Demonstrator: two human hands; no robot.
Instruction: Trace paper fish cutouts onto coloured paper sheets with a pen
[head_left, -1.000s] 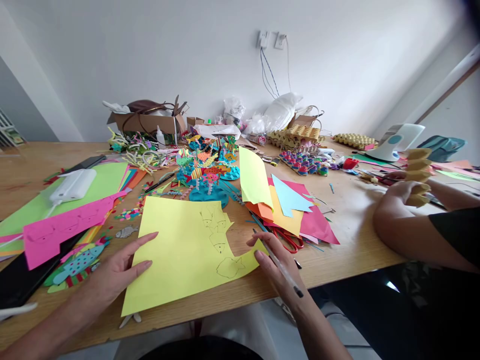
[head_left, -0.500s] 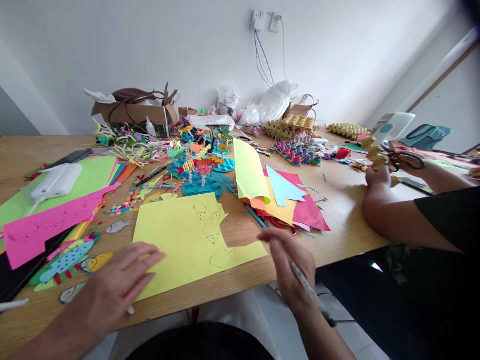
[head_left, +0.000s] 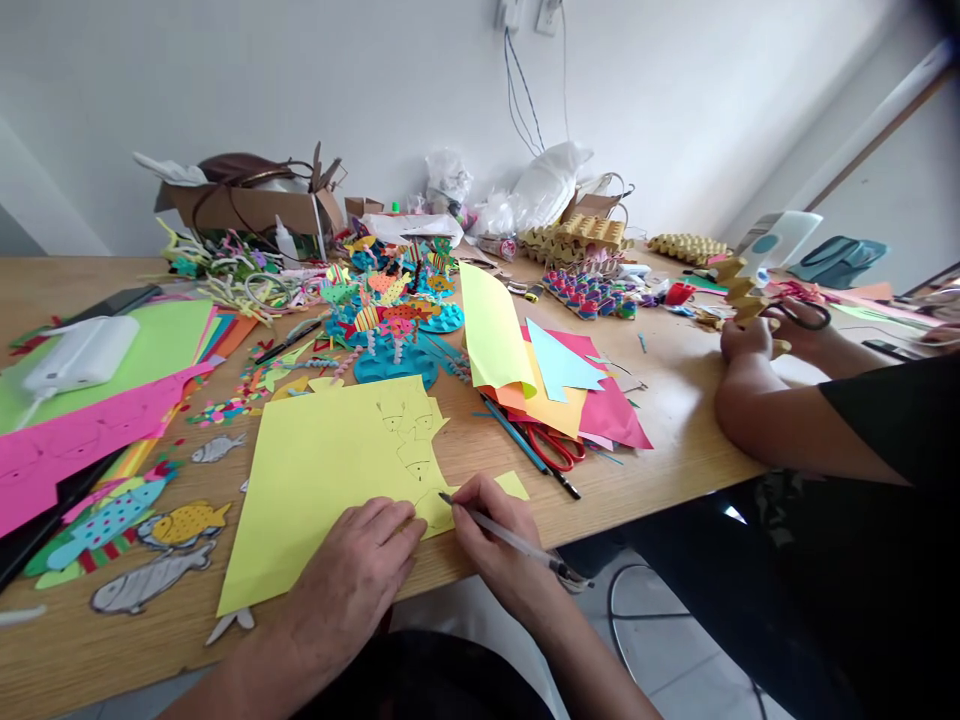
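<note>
A yellow sheet (head_left: 307,470) lies at the table's front edge, with fish outlines drawn along its right side. My left hand (head_left: 364,560) lies on its lower part, palm down with nothing held, the fingers stretched out. My right hand (head_left: 495,535) grips a pen (head_left: 510,538), its tip on the lowest fish outline, which my fingers partly hide. Left of the sheet are a yellow paper fish (head_left: 187,522) and a long grey fish (head_left: 154,580).
Blue bases with paper fish (head_left: 394,365) stand behind the sheet. Stacked coloured paper (head_left: 619,410) and red-handled scissors (head_left: 559,450) lie to the right. Farther right, another person's hands (head_left: 750,340) hold scissors and an egg-carton piece. A white device (head_left: 82,355) sits at left.
My left hand has moved right onto the sheet's lower part. My right hand has moved left, bringing the pen tip down to the paper. The view has shifted slightly, showing more of the floor.
</note>
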